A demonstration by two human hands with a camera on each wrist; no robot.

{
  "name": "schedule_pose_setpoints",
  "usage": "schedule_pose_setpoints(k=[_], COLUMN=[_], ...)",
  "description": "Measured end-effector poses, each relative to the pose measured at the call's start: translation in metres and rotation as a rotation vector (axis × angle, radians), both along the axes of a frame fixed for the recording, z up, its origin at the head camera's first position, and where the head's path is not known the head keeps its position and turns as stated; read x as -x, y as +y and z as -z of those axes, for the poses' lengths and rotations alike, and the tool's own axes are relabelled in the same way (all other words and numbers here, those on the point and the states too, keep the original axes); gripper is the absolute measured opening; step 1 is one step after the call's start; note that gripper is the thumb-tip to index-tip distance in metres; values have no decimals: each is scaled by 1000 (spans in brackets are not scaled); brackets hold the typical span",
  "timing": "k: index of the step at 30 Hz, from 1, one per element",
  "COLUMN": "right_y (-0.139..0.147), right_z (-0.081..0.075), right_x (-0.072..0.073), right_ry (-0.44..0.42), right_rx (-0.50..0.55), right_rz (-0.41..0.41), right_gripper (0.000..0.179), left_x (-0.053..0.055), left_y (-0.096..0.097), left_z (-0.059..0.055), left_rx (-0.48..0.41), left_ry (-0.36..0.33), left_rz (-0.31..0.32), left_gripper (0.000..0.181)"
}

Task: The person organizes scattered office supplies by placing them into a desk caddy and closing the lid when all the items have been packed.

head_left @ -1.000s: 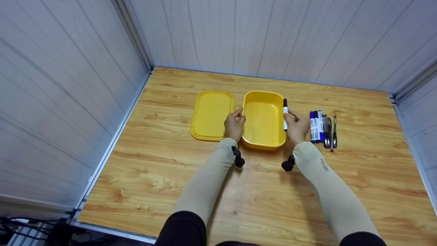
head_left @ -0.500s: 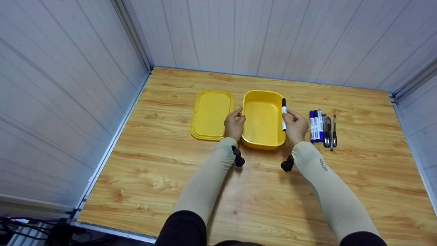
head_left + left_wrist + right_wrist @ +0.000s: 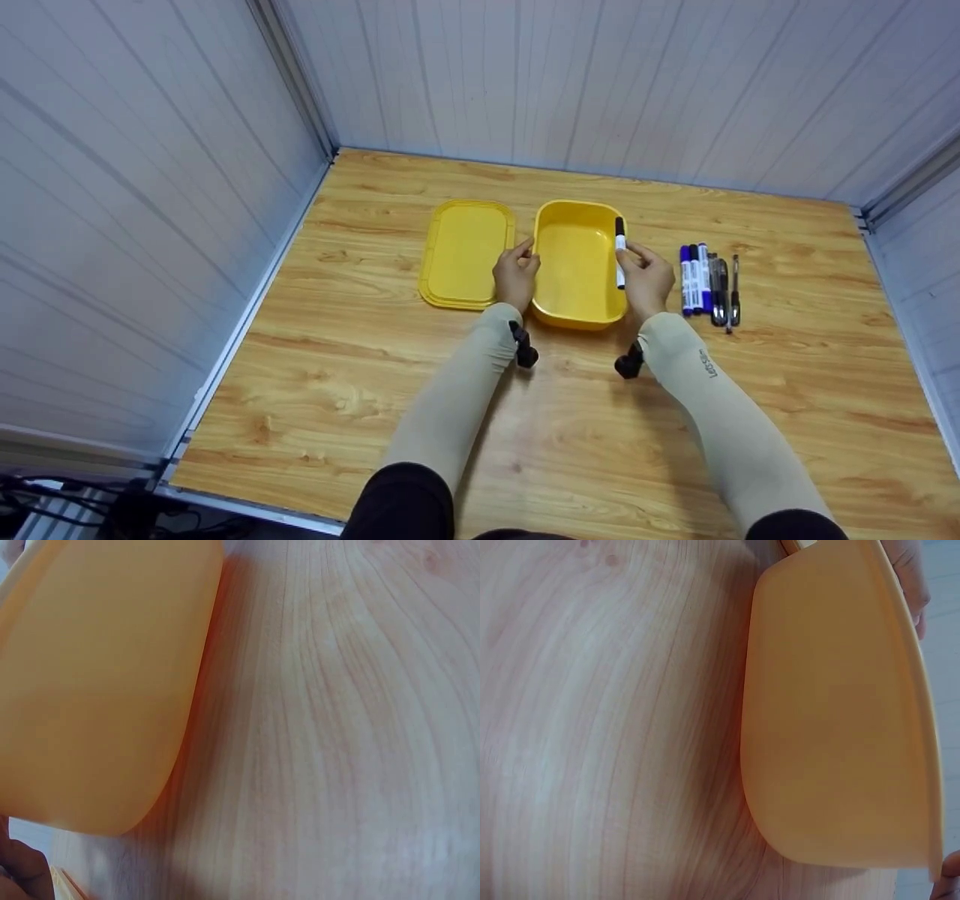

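Observation:
A yellow plastic box stands uncovered on the table, its inside showing bare. At its left rim my left hand pinches the edge between thumb and fingers. My right hand holds a whiteboard marker with a black cap and white barrel, pinched lengthwise over the right rim. In the left wrist view the box's outer wall fills the left side, with fingers at the bottom corner. The right wrist view shows the box's near wall; the marker is hidden there.
The yellow lid lies flat just left of the box. To the right, several whiteboard markers lie side by side next to several dark pens. Pale panel walls enclose the wooden table at the back and sides.
My right hand has shifted slightly left with the marker, from the outer side of the right rim to just over the box's inner edge. My left hand has stayed at the left rim.

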State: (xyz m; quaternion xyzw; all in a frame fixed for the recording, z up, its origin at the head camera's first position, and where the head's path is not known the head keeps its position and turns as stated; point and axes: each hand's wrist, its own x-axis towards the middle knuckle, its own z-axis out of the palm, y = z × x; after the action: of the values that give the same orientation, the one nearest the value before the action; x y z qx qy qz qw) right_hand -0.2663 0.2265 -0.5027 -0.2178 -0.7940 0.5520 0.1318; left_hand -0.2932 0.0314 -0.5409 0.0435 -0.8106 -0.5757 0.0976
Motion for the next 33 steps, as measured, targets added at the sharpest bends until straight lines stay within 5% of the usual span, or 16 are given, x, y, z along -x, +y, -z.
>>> schedule_pose_setpoints(k=[33], right_y=[-9], right_z=[-2], right_x=[0], right_ry=[31], right_rx=[-42], right_rz=[-20], right_gripper=[30], left_x=[2], left_y=[2], left_z=[3], left_rx=[-14], left_ry=[1], left_rz=[-2], left_gripper=[35])
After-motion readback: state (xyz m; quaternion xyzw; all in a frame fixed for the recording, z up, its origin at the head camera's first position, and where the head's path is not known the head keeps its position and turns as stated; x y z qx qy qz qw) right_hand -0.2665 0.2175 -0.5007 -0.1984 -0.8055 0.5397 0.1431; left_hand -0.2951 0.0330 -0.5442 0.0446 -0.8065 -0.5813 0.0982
